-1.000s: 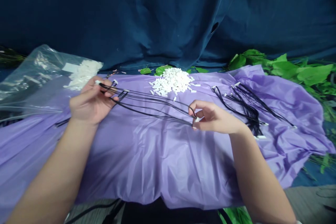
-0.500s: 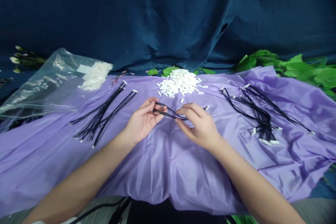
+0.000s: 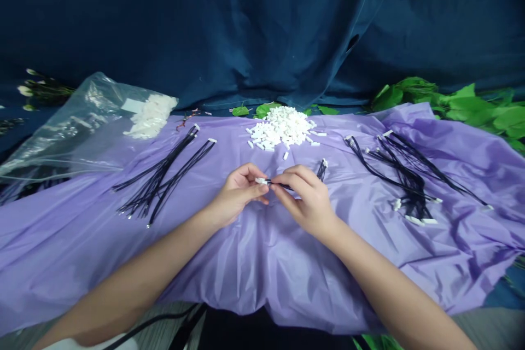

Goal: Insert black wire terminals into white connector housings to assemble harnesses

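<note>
My left hand pinches a small white plastic connector between thumb and fingers. Close beside it, my right hand grips thin black wires just where they meet the connector. The wires run back under my right hand, and a white connector at their far end shows past its knuckles. Whether the wire tips sit inside the left connector is too small to tell. Behind both hands lies a heap of loose white connectors.
Black wire bundles lie at left, white connectors on their far ends. More wire harnesses lie at right. A clear plastic bag with white pieces is back left. Green leaves and a dark blue curtain border the purple cloth.
My left hand has turned inward and closed in a pinch, with a white connector now showing in it. My right fingers have come up against it along the wires.
</note>
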{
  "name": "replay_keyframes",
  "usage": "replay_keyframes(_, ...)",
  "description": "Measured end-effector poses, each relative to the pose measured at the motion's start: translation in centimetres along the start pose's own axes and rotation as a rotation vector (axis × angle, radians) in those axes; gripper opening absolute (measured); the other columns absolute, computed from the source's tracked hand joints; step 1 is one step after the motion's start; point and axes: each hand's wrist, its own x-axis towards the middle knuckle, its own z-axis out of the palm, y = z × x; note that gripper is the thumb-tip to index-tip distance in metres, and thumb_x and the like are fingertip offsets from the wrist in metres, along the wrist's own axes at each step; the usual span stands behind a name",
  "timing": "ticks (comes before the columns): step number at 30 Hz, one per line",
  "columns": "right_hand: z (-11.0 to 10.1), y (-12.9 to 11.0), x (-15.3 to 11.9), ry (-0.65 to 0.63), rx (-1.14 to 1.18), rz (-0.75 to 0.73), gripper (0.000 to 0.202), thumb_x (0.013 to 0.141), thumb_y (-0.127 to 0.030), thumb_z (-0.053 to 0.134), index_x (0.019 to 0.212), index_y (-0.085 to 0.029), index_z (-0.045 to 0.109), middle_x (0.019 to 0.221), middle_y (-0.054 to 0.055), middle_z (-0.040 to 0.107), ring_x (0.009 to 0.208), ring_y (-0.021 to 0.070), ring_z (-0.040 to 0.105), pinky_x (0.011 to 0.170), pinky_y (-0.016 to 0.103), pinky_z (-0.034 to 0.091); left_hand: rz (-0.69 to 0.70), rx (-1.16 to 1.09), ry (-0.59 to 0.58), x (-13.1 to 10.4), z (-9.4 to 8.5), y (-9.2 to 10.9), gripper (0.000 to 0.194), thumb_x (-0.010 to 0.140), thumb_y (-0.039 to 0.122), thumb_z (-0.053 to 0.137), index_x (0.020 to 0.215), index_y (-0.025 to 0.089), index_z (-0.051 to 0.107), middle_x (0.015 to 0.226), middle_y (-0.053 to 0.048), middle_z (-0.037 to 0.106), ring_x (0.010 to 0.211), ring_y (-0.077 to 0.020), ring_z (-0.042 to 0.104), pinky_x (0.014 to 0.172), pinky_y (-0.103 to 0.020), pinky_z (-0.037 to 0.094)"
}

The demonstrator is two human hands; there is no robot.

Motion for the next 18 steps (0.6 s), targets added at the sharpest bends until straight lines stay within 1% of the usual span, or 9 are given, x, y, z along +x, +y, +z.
replay_keyframes(3, -0.2, -0.3, 0.2, -0.054, 0.079, 0.055, 0.008, 0.089, -0.021, 0.054, 0.096, -0.02, 0.059, 0.083, 0.004, 0.059, 0.079, 0.0161, 0.055, 0.074, 0.032, 0.045, 0.155, 0.152, -0.026, 0.4, -0.4, -0.1, 0.028, 0.059, 0.024, 0.082, 0.072, 0.015, 0.059, 0.067, 0.003, 0.055, 0.059, -0.0089, 0.054, 0.052, -0.024, 0.053)
replay_keyframes(6, -0.4, -0.6, 0.3, -0.123, 0.145, 0.114, 0.004, 0.089, -0.019, 0.052, 0.091, -0.019, 0.056, 0.082, 0.004, 0.056, 0.078, 0.0152, 0.053, 0.074, 0.03, 0.042, 0.349, 0.295, -0.063, 0.6, -0.8, 0.0, 0.022, 0.058, 0.017, 0.082, 0.069, 0.016, 0.062, 0.07, 0.001, 0.056, 0.067, -0.0094, 0.055, 0.061, -0.022, 0.049)
replay_keyframes(8, -0.6, -0.7, 0.3, -0.179, 0.163, 0.142, 0.005, 0.089, -0.019, 0.051, 0.092, -0.018, 0.054, 0.086, 0.005, 0.055, 0.081, 0.0159, 0.052, 0.075, 0.03, 0.042, 0.435, 0.397, -0.082, 0.6, -1.0, 0.1, 0.02, 0.06, 0.014, 0.08, 0.071, 0.017, 0.063, 0.076, 0.0, 0.057, 0.075, -0.0105, 0.057, 0.067, -0.022, 0.048)
replay_keyframes(11, -1.0, -0.8, 0.4, -0.256, 0.165, 0.161, 0.004, 0.09, -0.02, 0.05, 0.092, -0.018, 0.053, 0.088, 0.005, 0.055, 0.082, 0.0161, 0.051, 0.077, 0.03, 0.04, 0.489, 0.567, -0.12, 0.4, -1.2, 0.5, 0.018, 0.064, 0.015, 0.078, 0.076, 0.018, 0.065, 0.084, -0.003, 0.059, 0.08, -0.0129, 0.059, 0.07, -0.025, 0.048)
replay_keyframes(14, -1.6, -1.0, 0.6, -0.337, 0.186, 0.18, 0.004, 0.09, -0.018, 0.05, 0.091, -0.018, 0.054, 0.086, 0.003, 0.055, 0.08, 0.015, 0.051, 0.074, 0.029, 0.039, 0.57, 0.772, -0.165, 0.2, -1.2, 1.3, 0.014, 0.067, 0.017, 0.076, 0.074, 0.018, 0.065, 0.081, -0.004, 0.06, 0.076, -0.0139, 0.059, 0.069, -0.026, 0.047)
replay_keyframes(16, -2.1, -1.2, 0.8, -0.402, 0.175, 0.209, 0.005, 0.089, -0.018, 0.049, 0.092, -0.018, 0.054, 0.086, 0.003, 0.056, 0.081, 0.0152, 0.052, 0.073, 0.028, 0.038, 0.617, 0.906, -0.221, 0.0, -1.1, 1.8, 0.01, 0.07, 0.018, 0.073, 0.074, 0.018, 0.064, 0.079, -0.004, 0.061, 0.075, -0.0138, 0.059, 0.071, -0.025, 0.046)
replay_keyframes(18, -2.5, -1.4, 0.8, -0.48, 0.129, 0.244, 0.005, 0.09, -0.018, 0.048, 0.092, -0.018, 0.052, 0.089, 0.003, 0.058, 0.084, 0.0158, 0.053, 0.074, 0.029, 0.037, 0.62, 1.02, -0.298, -0.2, -0.9, 2.1, 0.004, 0.076, 0.02, 0.068, 0.078, 0.018, 0.064, 0.081, -0.004, 0.062, 0.077, -0.0135, 0.059, 0.073, -0.024, 0.046)
